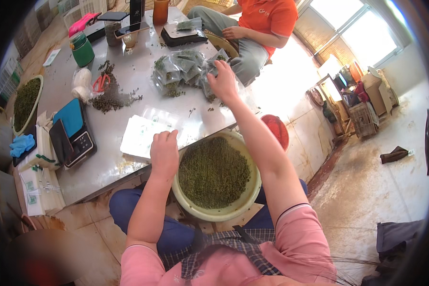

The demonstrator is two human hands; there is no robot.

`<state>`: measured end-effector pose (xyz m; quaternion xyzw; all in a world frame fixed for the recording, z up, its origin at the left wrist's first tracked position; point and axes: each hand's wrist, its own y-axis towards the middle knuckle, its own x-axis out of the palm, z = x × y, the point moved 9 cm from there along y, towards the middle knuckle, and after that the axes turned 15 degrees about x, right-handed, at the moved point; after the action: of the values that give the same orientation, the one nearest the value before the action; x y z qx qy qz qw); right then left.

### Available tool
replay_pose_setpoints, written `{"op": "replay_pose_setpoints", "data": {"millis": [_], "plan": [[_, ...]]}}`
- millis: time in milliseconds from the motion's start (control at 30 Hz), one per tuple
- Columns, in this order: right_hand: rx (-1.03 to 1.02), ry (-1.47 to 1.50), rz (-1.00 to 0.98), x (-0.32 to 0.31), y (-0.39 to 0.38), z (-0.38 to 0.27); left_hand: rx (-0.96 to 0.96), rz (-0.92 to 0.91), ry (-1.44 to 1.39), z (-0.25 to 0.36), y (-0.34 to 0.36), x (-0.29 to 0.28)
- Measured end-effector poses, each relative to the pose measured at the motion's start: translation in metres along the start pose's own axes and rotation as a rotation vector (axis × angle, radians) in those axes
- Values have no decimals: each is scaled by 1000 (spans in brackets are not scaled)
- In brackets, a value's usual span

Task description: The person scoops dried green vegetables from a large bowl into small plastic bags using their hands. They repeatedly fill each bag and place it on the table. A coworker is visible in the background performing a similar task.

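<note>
My right hand (222, 82) reaches out to the right side of a pile of filled clear plastic bags (180, 69). Its thumb and fingers are apart, touching or just over the nearest bags. Dark green dried buds or berries show through the plastic. Close to the table's front edge, my left hand (164, 148) is closed, its curled fingers at the edge of a stack of flat empty plastic bags (139, 136). It seems to pinch a clear bag there; the fingertips are partly hidden. Between my knees stands a pale round tub (182, 202) of the same green pieces.
On the metal table (112, 159) are a scale (76, 131), red-handled scissors (101, 83), loose green pieces (110, 95), a green jar (82, 50) and another scale (183, 35). A person in an orange shirt (267, 21) sits across. A red basin (276, 131) stands beside the tub.
</note>
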<state>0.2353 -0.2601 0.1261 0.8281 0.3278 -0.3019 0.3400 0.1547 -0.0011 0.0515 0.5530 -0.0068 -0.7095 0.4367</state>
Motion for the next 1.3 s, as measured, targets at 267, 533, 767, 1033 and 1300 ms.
{"op": "replay_pose_setpoints", "data": {"millis": [267,533,767,1033,1300], "plan": [[-231,-164,-618,55,-291,26,-212,178,-298,-28,-3,-16],[-346,-293,-504,101,-354,49,-281,246,-484,-31,-6,-20],[92,-259,-596,46,-310,148,-102,320,-535,-7,4,-38],[-26,-316,-520,35,-341,119,-366,31,-1427,22,-3,-7],[-117,-86,-388,53,-318,111,47,-198,-303,40,-23,30]]}}
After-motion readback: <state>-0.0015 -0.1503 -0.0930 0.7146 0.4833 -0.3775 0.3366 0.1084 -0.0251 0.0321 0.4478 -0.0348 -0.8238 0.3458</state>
